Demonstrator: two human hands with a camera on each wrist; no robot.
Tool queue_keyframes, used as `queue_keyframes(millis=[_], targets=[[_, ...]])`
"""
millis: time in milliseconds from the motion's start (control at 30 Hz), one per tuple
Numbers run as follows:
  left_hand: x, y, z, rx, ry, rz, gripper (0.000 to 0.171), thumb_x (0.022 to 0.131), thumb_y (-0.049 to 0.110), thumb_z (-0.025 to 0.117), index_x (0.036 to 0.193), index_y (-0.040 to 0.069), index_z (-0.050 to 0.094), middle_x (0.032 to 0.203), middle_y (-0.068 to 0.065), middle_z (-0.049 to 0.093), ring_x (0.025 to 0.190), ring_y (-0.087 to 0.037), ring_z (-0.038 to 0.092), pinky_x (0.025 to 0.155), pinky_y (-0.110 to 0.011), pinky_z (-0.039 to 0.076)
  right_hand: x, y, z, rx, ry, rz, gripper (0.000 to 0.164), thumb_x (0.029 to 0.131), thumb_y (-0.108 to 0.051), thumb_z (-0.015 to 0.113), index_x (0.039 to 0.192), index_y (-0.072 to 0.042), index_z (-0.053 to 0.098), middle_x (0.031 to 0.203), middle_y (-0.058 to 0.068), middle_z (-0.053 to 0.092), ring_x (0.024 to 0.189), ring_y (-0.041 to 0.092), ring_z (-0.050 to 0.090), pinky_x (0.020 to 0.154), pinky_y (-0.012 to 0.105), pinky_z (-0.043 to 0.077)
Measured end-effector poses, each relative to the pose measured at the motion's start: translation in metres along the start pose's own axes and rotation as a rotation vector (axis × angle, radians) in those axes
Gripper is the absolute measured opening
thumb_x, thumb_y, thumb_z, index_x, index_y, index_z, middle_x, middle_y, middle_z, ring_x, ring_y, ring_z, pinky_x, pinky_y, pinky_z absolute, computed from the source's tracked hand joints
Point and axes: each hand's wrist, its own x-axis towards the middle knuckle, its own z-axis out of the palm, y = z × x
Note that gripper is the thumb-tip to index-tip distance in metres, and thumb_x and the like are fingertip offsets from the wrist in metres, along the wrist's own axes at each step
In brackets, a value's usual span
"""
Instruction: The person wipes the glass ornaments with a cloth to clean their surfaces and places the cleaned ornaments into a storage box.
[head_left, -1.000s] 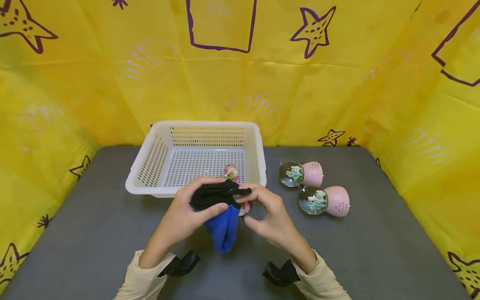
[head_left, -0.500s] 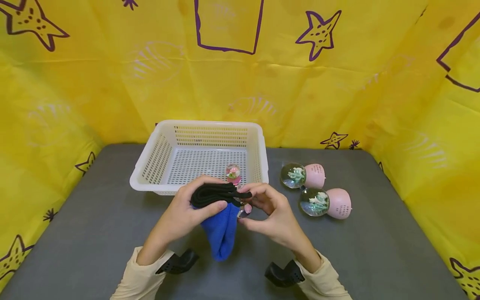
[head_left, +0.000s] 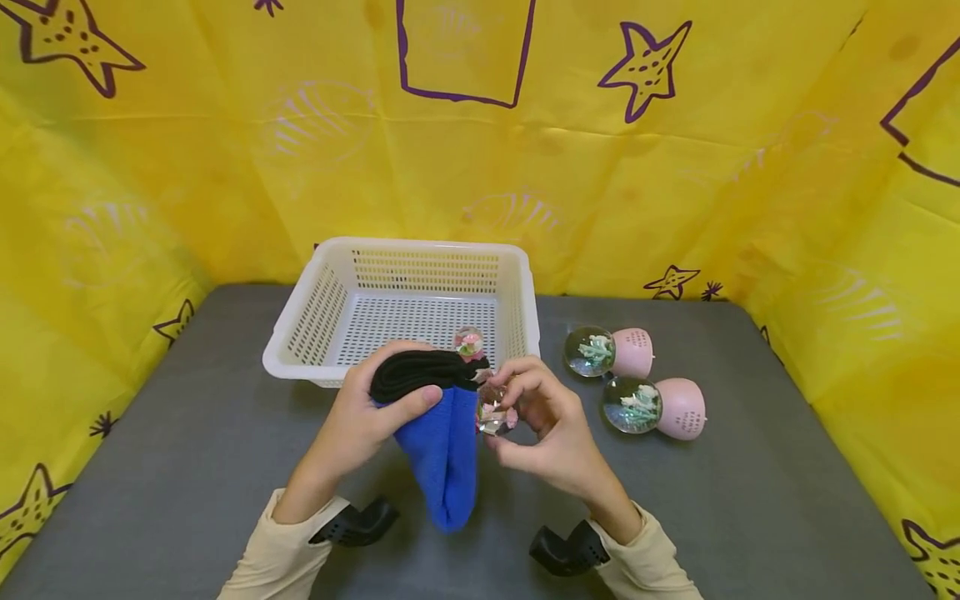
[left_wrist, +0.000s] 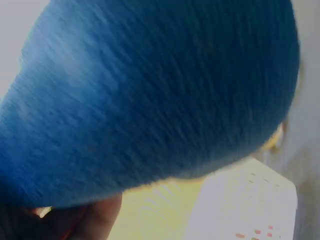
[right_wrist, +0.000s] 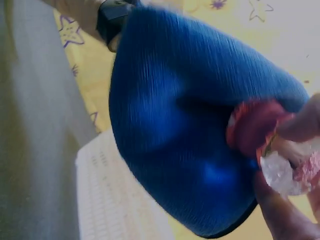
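My left hand [head_left: 360, 425] grips a folded blue cloth [head_left: 438, 454] with a thick black band rolled at its top, the thumb pressing on the front. Below the hand the blue part hangs down in a point; in the left wrist view the cloth [left_wrist: 150, 90] fills most of the picture. Fingers and thumb of my right hand [head_left: 555, 433] pinch a small snow globe [head_left: 493, 412] with pink flowers inside, at the cloth's right side. Its reddish-pink base [right_wrist: 257, 127] faces the blue cloth in the right wrist view.
A white perforated plastic basket [head_left: 427, 245] stands behind the hands, with another small pink snow globe [head_left: 468, 343] inside it. Two larger snow globes [head_left: 632, 353] [head_left: 680, 409] with pink bases lie on their sides at the right of the grey table [head_left: 750, 508]. Yellow patterned fabric [head_left: 562, 183] surrounds the table.
My left hand has shifted slightly left with the cloth, which hangs lower. The right hand has drawn a little away from the cloth, so more of the small snow globe shows.
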Motion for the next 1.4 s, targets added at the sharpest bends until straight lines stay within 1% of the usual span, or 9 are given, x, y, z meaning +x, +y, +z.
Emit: queue_keyframes(millis=[133,233,333,567,700,867,1033,1233,1400], targets=[[0.001,0.003,-0.005,-0.117,0.022,0.099,0.036,0.086,-0.006,0.065,0.121,0.004,0.063,0.113,0.003,0.070,0.104,-0.012,0.064,0.092,-0.022,0.051,0.003,-0.005,-0.003,0.094,-0.018,-0.053,0.040,0.063,0.027,0.063,0.093,0.006,0.046,0.115,0.008,0.049,0.105,0.015,0.057,0.070,0.018,0.050],[0.002,0.005,-0.006,-0.150,0.120,0.183,0.039,0.083,-0.009,0.066,0.119,0.006,0.065,0.112,0.003,0.071,0.103,-0.012,0.065,0.093,-0.021,0.051,0.005,-0.006,-0.005,0.145,0.006,-0.065,0.039,0.064,0.027,0.061,0.093,0.009,0.044,0.116,0.006,0.051,0.102,0.013,0.057,0.070,0.017,0.051],[0.001,0.008,-0.008,-0.142,0.219,0.223,0.040,0.080,-0.010,0.069,0.117,0.006,0.066,0.112,0.002,0.071,0.103,-0.012,0.065,0.094,-0.021,0.050,0.007,-0.005,-0.009,0.145,0.052,-0.041,0.037,0.067,0.025,0.061,0.096,0.012,0.044,0.118,0.006,0.054,0.096,0.012,0.057,0.070,0.017,0.052],[-0.001,0.013,-0.022,-0.043,0.297,0.211,0.037,0.080,-0.009,0.073,0.114,-0.013,0.060,0.112,0.006,0.069,0.103,-0.009,0.063,0.094,-0.019,0.049,0.005,-0.001,-0.012,-0.017,0.120,0.075,0.039,0.071,0.023,0.066,0.105,0.013,0.049,0.121,0.008,0.057,0.105,0.015,0.064,0.078,0.024,0.058],[0.000,0.015,-0.030,-0.016,0.345,0.229,0.035,0.081,-0.008,0.073,0.114,-0.010,0.063,0.109,0.003,0.071,0.100,-0.010,0.064,0.092,-0.019,0.049,0.004,0.003,-0.016,-0.058,0.186,0.142,0.041,0.071,0.022,0.067,0.108,0.013,0.051,0.121,0.007,0.058,0.109,0.015,0.064,0.080,0.023,0.058],[-0.001,0.018,-0.038,0.017,0.395,0.231,0.036,0.081,-0.006,0.075,0.115,-0.009,0.064,0.107,0.002,0.073,0.099,-0.011,0.065,0.091,-0.017,0.050,0.009,0.011,-0.018,-0.063,0.276,0.211,0.043,0.074,0.021,0.067,0.113,0.015,0.052,0.123,0.014,0.058,0.101,0.014,0.064,0.077,0.020,0.057],[-0.002,0.017,-0.039,0.085,0.378,0.193,0.039,0.078,-0.012,0.073,0.115,-0.009,0.063,0.108,0.004,0.071,0.098,-0.010,0.065,0.089,-0.018,0.050,0.023,0.026,-0.012,-0.134,0.280,0.278,0.041,0.076,0.016,0.069,0.114,0.009,0.056,0.125,0.023,0.057,0.100,0.023,0.064,0.081,0.023,0.058],[-0.002,0.014,-0.036,0.232,0.302,0.148,0.047,0.075,-0.013,0.076,0.119,0.000,0.064,0.112,0.008,0.068,0.103,-0.008,0.063,0.092,-0.016,0.048,0.046,0.051,0.001,-0.248,0.227,0.297,0.039,0.077,0.011,0.072,0.114,0.003,0.061,0.118,0.020,0.061,0.103,0.034,0.067,0.089,0.042,0.058],[-0.001,0.013,-0.037,0.313,0.297,0.161,0.051,0.074,-0.010,0.079,0.121,0.005,0.065,0.113,0.010,0.067,0.105,-0.005,0.063,0.094,-0.012,0.047,0.064,0.068,0.014,-0.334,0.138,0.325,0.035,0.079,0.004,0.076,0.111,-0.002,0.065,0.113,0.016,0.065,0.100,0.031,0.069,0.088,0.039,0.059]])
